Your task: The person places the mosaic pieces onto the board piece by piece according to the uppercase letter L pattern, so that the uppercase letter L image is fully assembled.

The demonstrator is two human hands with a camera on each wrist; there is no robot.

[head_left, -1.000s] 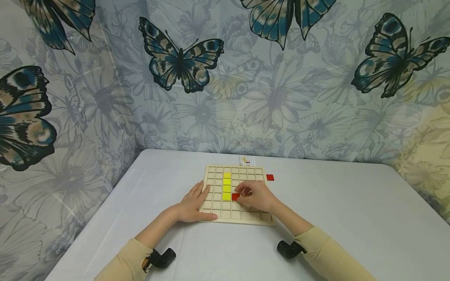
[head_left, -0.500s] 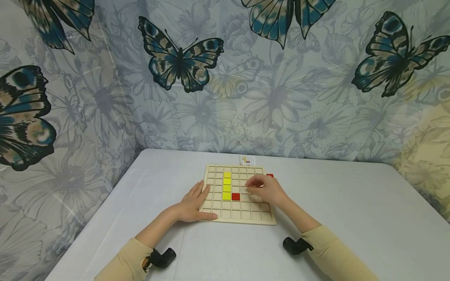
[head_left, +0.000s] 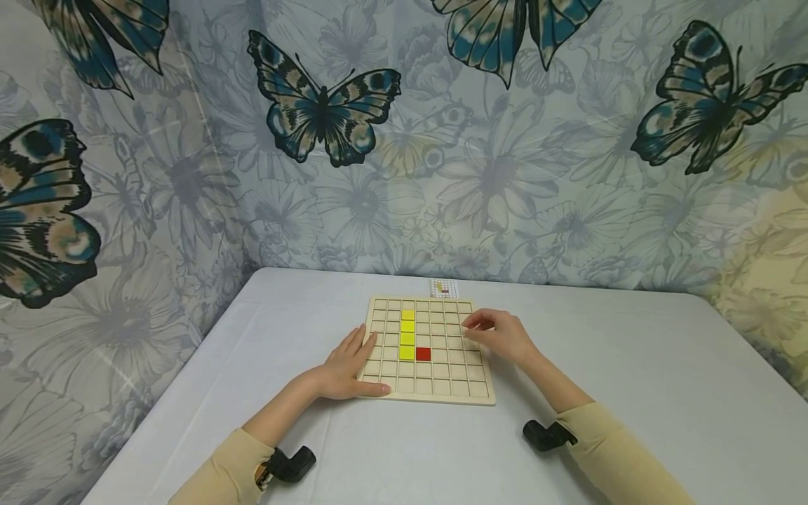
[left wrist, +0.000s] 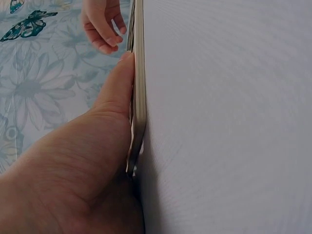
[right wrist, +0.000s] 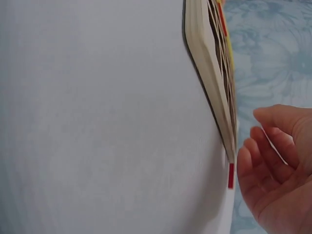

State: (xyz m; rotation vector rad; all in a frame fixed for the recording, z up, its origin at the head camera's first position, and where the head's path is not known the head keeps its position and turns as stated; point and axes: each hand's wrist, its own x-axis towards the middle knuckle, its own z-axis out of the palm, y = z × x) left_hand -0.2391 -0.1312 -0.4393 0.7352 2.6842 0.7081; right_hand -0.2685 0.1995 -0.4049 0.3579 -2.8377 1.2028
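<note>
A square wooden grid board (head_left: pixel 442 386) lies on the table. Several yellow tiles (head_left: pixel 407 339) fill a column of its cells, and a red tile (head_left: pixel 423 354) sits in the cell to the right of the lowest one. The left hand (head_left: pixel 344 368) rests on the board's near left corner, fingers spread, thumb along the front edge. Over the board's right edge hovers the right hand (head_left: pixel 501 335), its fingers loosely bent with nothing between them. In the right wrist view, a second red tile (right wrist: pixel 231 175) lies beyond the board's end, apart from the fingers; the right hand hides it in the head view.
Behind the board lies a small card (head_left: pixel 444 288) printed with a coloured grid pattern. A white cloth (head_left: pixel 631 365) covers the table. Butterfly-patterned fabric (head_left: pixel 379 210) hangs along the table's back and left.
The right hand has let go of the red tile in the grid and moved right and away to the board's right edge. The left hand stays in place.
</note>
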